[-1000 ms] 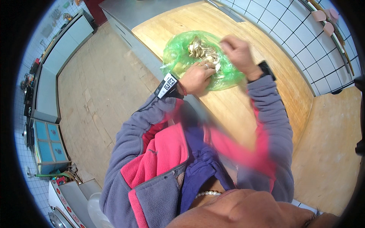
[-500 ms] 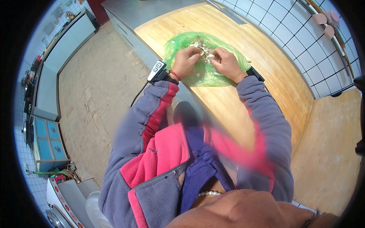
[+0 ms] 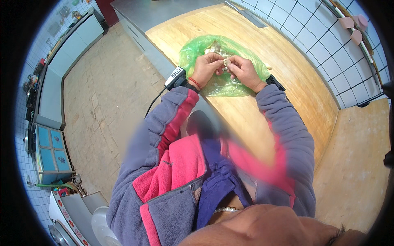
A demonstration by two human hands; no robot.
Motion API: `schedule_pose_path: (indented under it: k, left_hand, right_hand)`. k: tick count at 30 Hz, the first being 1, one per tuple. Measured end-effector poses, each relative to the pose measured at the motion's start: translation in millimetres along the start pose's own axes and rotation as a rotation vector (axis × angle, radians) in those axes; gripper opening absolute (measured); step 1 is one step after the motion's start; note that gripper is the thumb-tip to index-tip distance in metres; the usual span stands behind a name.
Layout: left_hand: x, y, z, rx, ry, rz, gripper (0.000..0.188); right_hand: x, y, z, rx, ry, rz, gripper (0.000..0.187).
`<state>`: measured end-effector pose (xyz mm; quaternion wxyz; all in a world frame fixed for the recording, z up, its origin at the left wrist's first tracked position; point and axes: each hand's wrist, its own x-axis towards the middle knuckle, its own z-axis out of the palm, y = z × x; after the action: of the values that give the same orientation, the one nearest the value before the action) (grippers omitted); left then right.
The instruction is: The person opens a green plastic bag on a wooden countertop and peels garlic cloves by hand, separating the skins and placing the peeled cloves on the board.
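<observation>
A crumpled translucent green plastic bag [image 3: 223, 88] lies spread on the wooden worktop. Whitish and brownish pieces [image 3: 216, 48], perhaps garlic with papery skins, are heaped on it. Over the heap, my left hand [image 3: 206, 67] and my right hand [image 3: 244, 70] meet fingertip to fingertip. Both pinch one small whitish piece [image 3: 226, 62] between thumbs and forefingers; it is too small to name surely. The fingers partly cover it.
The wooden board [image 3: 283, 84] rests on a grey counter [image 3: 135, 12] along a white tiled wall [image 3: 316, 30]. Pink holders [image 3: 356, 37] hang at the right. Across the floor [image 3: 102, 94] at left stand pale cabinets [image 3: 51, 100]. Dark devices with a cable [image 3: 151, 102] sit at my wrists.
My hands have come together from slightly apart. The left has moved right toward the other, and the whitish piece now shows between their fingertips.
</observation>
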<state>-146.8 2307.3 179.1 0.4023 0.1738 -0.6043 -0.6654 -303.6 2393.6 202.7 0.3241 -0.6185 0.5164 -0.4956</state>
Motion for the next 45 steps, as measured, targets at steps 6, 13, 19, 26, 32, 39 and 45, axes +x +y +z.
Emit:
schedule_pose_path:
  k: [6,13,19,26,32,39,45]
  left_hand:
    - [-4,-5,6,0.466,0.092,0.161,0.014]
    - [-4,-5,3,0.549,0.058,0.199,0.015]
    - [-2,-7,5,0.451,0.098,0.197,0.013]
    - [-2,-5,11,0.685,0.174,0.409,0.011]
    - [-1,-6,7,0.477,0.209,0.244,0.011]
    - [1,-13,5,0.346,0.248,0.216,0.016]
    - [-5,-4,5,0.135,0.02,0.056,0.019]
  right_hand:
    - [-2,-4,3,-0.34,0.046,-0.167,0.013]
    - [-4,-8,8,-0.472,0.137,-0.331,0.012]
    - [-6,-9,11,-0.427,0.143,-0.322,0.014]
    - [-2,-9,13,-0.662,0.2,-0.427,0.017]
    - [-3,-7,5,-0.389,0.169,-0.283,0.021]
    - [-1,2,4,-0.048,0.213,-0.127,0.026]
    - [1,2,6,-0.198,0.148,-0.363,0.015]
